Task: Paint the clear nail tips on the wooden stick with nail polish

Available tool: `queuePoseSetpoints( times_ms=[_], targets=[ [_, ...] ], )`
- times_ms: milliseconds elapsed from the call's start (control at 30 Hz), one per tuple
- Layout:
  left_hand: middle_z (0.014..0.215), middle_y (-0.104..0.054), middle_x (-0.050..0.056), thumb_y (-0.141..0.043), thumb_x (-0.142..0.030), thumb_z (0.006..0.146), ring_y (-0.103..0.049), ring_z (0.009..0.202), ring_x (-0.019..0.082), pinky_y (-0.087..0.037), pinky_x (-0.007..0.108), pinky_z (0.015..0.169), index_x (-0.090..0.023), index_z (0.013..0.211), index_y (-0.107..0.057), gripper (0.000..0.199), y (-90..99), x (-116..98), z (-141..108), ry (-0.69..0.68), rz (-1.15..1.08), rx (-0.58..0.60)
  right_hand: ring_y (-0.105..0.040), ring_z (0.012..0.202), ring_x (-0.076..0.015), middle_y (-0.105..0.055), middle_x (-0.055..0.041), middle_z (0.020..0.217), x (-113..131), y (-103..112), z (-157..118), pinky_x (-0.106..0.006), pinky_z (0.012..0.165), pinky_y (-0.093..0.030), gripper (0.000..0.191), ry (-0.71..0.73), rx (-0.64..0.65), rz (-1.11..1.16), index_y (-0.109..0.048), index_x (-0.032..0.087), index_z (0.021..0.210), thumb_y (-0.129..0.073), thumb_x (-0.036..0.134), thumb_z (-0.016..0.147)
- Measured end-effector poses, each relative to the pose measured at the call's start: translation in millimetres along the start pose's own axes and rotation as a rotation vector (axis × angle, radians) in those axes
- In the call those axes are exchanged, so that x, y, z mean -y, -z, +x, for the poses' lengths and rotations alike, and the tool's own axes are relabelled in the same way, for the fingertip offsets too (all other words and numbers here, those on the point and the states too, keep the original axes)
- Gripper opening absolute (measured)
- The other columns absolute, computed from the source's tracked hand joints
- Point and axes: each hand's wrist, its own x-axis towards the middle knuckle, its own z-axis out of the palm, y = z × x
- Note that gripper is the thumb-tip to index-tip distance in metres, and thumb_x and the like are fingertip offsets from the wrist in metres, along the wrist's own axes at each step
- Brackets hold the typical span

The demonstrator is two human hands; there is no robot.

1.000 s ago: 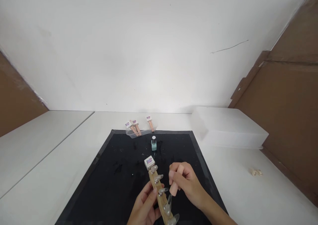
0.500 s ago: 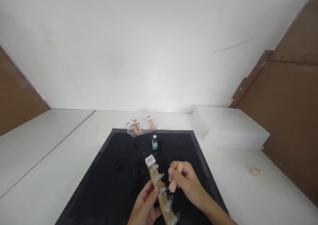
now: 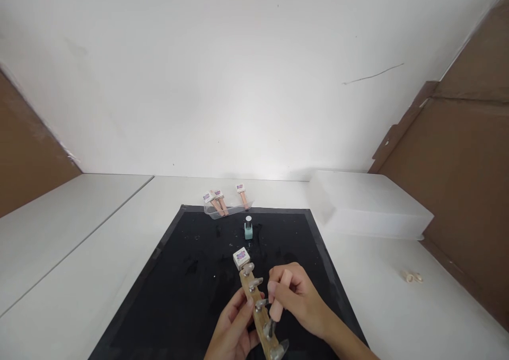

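Note:
My left hand [image 3: 235, 325] is closed around a wooden strip [image 3: 258, 317] that slants toward me. Several clear false nail tips [image 3: 255, 283] stick out from metal mounts along it. In my right hand [image 3: 298, 296] a nail polish brush [image 3: 281, 299] is pinched by its pink cap handle. The bristle end points down at a nail tip [image 3: 269, 328] near the strip's lower part; whether it touches is too small to tell. A small white block with a purple flower print [image 3: 241, 256] sits at the strip's far end.
A teal nail polish bottle [image 3: 248, 228] stands on the black mat [image 3: 167, 291]. Behind it, a clear tray [image 3: 234, 210] holds several pink-handled pieces with white printed ends. A white box [image 3: 369, 203] is at right, with small cream rings [image 3: 411, 277] nearer me.
The brush in my right hand has moved down and slightly left, from beside the middle nail tip to the one below it. My left hand and the wooden strip have stayed put.

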Motion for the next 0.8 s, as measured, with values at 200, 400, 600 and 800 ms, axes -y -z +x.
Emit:
queuePoseSetpoints(
  times_ms=[200, 400, 600, 800],
  targets=[
    [0.078, -0.064, 0.004, -0.073, -0.036, 0.058, -0.057, 0.068, 0.013, -0.044, 0.026, 0.059, -0.019, 0.094, -0.064, 0.041, 0.2, 1, -2, 0.001, -0.018, -0.042, -0.041, 0.043, -0.0108, -0.050, 0.0030, 0.039, -8, -1, 3, -0.023, 0.049, -0.035, 0.035, 0.038, -0.142, -0.028, -0.042, 0.020, 0.046, -0.051, 0.022, 0.079],
    [0.079, -0.064, 0.004, -0.074, -0.035, 0.057, -0.057, 0.069, 0.014, -0.046, 0.027, 0.060, -0.019, 0.093, -0.064, 0.041, 1.2, 0, -4, -0.004, -0.031, -0.055, -0.037, 0.042, -0.0110, -0.049, 0.0028, 0.037, -10, 1, 2, -0.022, 0.045, -0.032, 0.034, 0.049, -0.125, -0.004, -0.043, 0.020, 0.046, -0.049, 0.022, 0.080],
    [0.076, -0.062, 0.004, -0.071, -0.037, 0.061, -0.056, 0.069, 0.014, -0.045, 0.028, 0.061, -0.018, 0.094, -0.063, 0.039, 0.7, -2, -1, -0.003, -0.005, 0.003, -0.040, 0.043, -0.0097, -0.048, 0.0029, 0.042, 1, 1, 1, -0.022, 0.046, -0.032, 0.030, 0.072, 0.039, 0.041, -0.052, 0.016, 0.049, -0.052, 0.026, 0.078],
    [0.081, -0.062, 0.005, -0.071, -0.036, 0.060, -0.056, 0.070, 0.015, -0.046, 0.029, 0.062, -0.018, 0.093, -0.063, 0.038, -0.7, 0, -2, -0.002, -0.014, -0.023, -0.042, 0.044, -0.0100, -0.050, 0.0030, 0.043, -2, 1, 1, -0.022, 0.048, -0.034, 0.028, 0.053, -0.012, -0.028, -0.052, 0.017, 0.050, -0.051, 0.022, 0.078]
  ],
)
